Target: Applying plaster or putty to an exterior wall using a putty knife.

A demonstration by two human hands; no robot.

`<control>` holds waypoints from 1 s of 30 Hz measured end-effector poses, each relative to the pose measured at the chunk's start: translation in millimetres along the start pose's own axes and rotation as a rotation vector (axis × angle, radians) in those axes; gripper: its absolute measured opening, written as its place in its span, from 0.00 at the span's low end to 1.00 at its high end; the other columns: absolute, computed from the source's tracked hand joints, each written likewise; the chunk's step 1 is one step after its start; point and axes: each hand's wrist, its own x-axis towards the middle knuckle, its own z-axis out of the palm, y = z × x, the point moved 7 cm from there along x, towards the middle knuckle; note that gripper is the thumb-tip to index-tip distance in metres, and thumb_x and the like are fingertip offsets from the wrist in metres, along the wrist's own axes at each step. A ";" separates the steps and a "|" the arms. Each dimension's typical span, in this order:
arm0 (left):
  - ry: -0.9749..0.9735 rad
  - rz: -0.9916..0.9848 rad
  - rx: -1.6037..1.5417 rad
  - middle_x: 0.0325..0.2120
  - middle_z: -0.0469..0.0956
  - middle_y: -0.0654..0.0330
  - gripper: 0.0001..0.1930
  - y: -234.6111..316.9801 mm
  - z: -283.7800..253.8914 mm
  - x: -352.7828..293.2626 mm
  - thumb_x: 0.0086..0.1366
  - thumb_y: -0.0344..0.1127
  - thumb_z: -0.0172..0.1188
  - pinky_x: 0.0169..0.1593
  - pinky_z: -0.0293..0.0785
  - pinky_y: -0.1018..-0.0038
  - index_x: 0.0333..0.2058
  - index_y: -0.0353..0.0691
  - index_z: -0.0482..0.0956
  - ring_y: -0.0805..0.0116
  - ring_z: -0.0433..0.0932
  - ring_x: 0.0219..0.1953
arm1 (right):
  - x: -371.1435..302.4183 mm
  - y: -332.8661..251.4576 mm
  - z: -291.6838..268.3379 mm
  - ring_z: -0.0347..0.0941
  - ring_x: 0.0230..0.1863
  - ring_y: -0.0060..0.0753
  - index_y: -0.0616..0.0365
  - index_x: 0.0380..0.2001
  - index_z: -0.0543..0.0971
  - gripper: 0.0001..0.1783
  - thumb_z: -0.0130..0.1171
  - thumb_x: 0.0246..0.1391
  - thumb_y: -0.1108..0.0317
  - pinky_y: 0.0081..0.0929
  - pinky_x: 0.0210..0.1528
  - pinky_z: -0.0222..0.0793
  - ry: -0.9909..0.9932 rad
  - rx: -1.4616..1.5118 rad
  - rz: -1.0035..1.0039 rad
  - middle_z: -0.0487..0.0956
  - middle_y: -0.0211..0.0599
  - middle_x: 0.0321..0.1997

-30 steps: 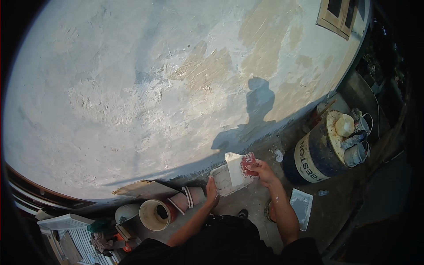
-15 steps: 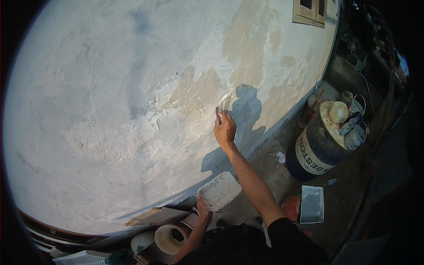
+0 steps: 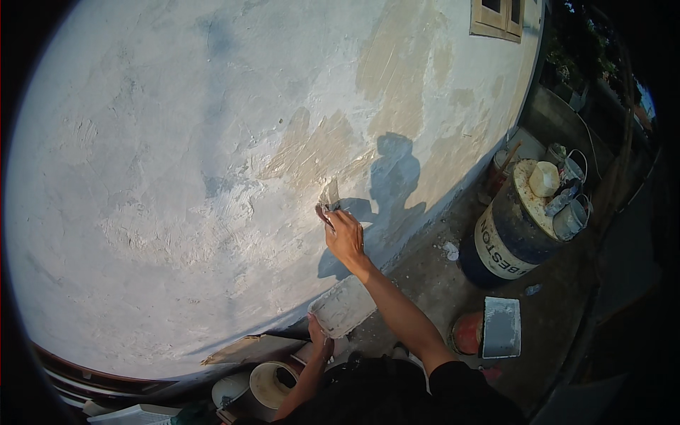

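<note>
My right hand [image 3: 346, 238] is closed round the handle of a putty knife [image 3: 329, 193], whose pale blade lies at the wall surface. Beige and white patches of filler mark the rough whitish wall [image 3: 156, 142], with streaky ridges around the blade. Lower down, my left hand [image 3: 321, 338] grips the left edge of a shallow rectangular tray [image 3: 343, 310] smeared with whitish paste. My right forearm passes in front of the tray's right side and hides part of it. A shadow of my body falls on the wall to the right of the knife.
At right stands a dark drum [image 3: 501, 237] with a pale band and several tubs on top. Near it are a grey rectangular container [image 3: 502, 327] and a reddish bucket [image 3: 467, 333]. An open pale bucket [image 3: 263, 384] and a broken board [image 3: 248, 348] sit below the wall.
My right hand has moved the putty knife down and to the left along the wall. The tray in my left hand has shifted slightly left.
</note>
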 end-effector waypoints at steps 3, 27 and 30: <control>-0.004 -0.003 0.002 0.58 0.64 0.50 0.35 -1.4 3.5 0.3 0.69 0.61 0.32 0.59 0.65 0.59 0.61 0.37 0.56 0.54 0.68 0.57 | -13.0 19.2 -15.8 0.74 0.36 0.54 0.62 0.37 0.75 0.11 0.58 0.47 0.76 0.44 0.38 0.69 0.063 0.105 0.171 0.77 0.48 0.32; 0.034 0.021 -0.009 0.53 0.70 0.53 0.34 -1.6 0.4 -17.9 0.70 0.61 0.30 0.58 0.68 0.65 0.58 0.35 0.61 0.60 0.73 0.53 | 24.0 -3.5 -18.4 0.76 0.38 0.52 0.64 0.38 0.77 0.14 0.59 0.43 0.79 0.37 0.39 0.71 0.120 0.205 0.081 0.79 0.48 0.36; 0.018 0.018 0.003 0.53 0.70 0.52 0.35 -4.0 -1.4 -17.2 0.69 0.62 0.29 0.57 0.69 0.65 0.58 0.36 0.60 0.59 0.73 0.53 | 14.7 -28.2 -4.3 0.75 0.39 0.52 0.63 0.39 0.76 0.16 0.59 0.41 0.80 0.39 0.39 0.71 0.091 0.191 -0.004 0.78 0.48 0.37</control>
